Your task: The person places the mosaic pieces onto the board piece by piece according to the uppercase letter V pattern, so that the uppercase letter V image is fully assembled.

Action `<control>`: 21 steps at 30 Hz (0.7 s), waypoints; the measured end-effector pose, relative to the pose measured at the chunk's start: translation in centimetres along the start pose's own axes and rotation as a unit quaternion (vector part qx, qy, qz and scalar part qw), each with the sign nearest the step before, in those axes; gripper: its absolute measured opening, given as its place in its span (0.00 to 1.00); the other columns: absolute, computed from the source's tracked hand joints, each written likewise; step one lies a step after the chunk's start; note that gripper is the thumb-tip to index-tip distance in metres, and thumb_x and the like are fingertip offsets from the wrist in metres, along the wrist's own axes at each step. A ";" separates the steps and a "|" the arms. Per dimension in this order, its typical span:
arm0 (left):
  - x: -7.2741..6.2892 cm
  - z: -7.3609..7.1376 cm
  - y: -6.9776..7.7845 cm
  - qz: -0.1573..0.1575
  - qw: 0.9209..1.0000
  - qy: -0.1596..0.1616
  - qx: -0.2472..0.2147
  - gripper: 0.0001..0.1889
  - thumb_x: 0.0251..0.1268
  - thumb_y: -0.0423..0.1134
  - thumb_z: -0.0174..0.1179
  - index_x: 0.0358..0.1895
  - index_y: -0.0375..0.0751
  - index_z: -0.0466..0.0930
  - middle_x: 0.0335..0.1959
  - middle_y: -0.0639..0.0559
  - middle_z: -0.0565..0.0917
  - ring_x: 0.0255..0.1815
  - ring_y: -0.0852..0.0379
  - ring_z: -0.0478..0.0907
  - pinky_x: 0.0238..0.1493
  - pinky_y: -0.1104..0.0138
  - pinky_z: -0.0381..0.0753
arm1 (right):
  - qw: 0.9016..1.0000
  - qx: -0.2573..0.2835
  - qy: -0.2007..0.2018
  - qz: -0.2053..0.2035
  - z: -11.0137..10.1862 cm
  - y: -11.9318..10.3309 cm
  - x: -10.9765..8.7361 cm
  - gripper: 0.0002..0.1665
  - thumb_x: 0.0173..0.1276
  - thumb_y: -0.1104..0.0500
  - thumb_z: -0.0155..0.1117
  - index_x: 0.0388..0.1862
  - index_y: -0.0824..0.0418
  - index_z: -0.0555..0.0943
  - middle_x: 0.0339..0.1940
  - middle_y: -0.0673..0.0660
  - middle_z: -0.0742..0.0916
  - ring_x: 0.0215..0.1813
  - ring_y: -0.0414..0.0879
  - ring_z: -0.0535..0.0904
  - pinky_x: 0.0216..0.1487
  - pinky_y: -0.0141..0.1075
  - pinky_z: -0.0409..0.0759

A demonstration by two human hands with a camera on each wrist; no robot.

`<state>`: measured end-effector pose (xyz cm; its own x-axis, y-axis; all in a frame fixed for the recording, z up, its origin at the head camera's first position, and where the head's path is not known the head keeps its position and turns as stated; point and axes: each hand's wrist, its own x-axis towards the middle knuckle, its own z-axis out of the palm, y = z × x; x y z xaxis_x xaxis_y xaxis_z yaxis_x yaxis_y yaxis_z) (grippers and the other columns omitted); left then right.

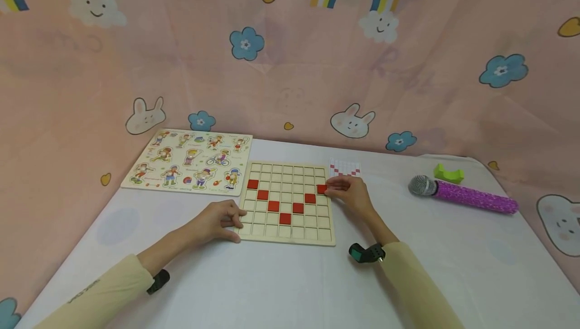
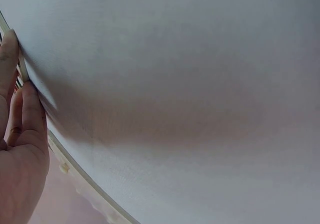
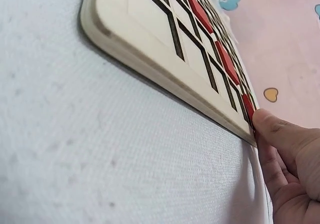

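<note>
A wooden grid board (image 1: 290, 241) lies on the white table with red square tiles (image 1: 285, 219) set in a V across its cells. My left hand (image 1: 217, 222) rests its fingertips on the board's left edge, the thumb by the near left corner. On the other side my right hand (image 1: 351, 194) pinches the board's right edge beside the uppermost right tile (image 1: 321, 189). The right wrist view has the thumb (image 3: 265, 119) against that rim, with the other fingers outside it. Just behind the right hand lies a pattern card (image 1: 345, 166) with a partly covered red V.
A wooden picture puzzle (image 1: 181, 191) with several sports figures lies at the back left. At the right are a microphone (image 1: 476, 197) with a glittery purple handle and a small green holder (image 1: 448, 174). A pink patterned cloth (image 1: 290, 77) hangs behind the table.
</note>
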<state>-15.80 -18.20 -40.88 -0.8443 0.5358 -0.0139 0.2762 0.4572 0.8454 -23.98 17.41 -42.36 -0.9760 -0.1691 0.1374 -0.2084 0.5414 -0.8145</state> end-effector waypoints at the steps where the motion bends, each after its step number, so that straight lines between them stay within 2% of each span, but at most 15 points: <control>1: 0.0 0.0 0.0 0.003 1.000 -0.001 0.001 0.13 0.41 0.26 0.74 0.28 0.34 0.78 0.46 0.40 0.77 0.59 0.38 0.75 0.52 0.71 0.81 | 1.000 -0.003 0.001 0.003 0.0 -0.1 0.0 0.17 0.57 0.67 0.72 0.46 0.69 0.83 0.44 0.64 0.87 0.43 0.53 0.85 0.49 0.34 0.85; 8: -0.2 -0.1 0.1 0.003 1.000 -0.003 0.001 0.12 0.42 0.27 0.74 0.28 0.33 0.78 0.45 0.40 0.77 0.59 0.38 0.74 0.52 0.70 0.81 | 1.000 -0.002 -0.006 0.009 -0.1 -0.2 -0.1 0.17 0.57 0.67 0.72 0.47 0.69 0.83 0.43 0.63 0.87 0.42 0.52 0.85 0.45 0.30 0.85; 14: -0.4 -0.1 0.0 0.009 1.000 0.000 0.007 0.11 0.42 0.27 0.74 0.28 0.34 0.79 0.45 0.41 0.77 0.58 0.39 0.75 0.52 0.71 0.81 | 1.000 0.014 -0.011 0.010 -0.3 -0.3 0.0 0.19 0.56 0.65 0.73 0.48 0.70 0.83 0.45 0.64 0.87 0.44 0.52 0.86 0.47 0.33 0.85; 21: -0.6 -0.2 0.0 0.007 1.000 -0.003 0.017 0.11 0.44 0.28 0.74 0.29 0.35 0.80 0.48 0.40 0.79 0.58 0.40 0.75 0.53 0.71 0.81 | 0.999 0.039 -0.014 0.028 -0.3 0.2 -0.1 0.19 0.59 0.64 0.71 0.49 0.70 0.82 0.48 0.64 0.86 0.47 0.52 0.85 0.48 0.29 0.84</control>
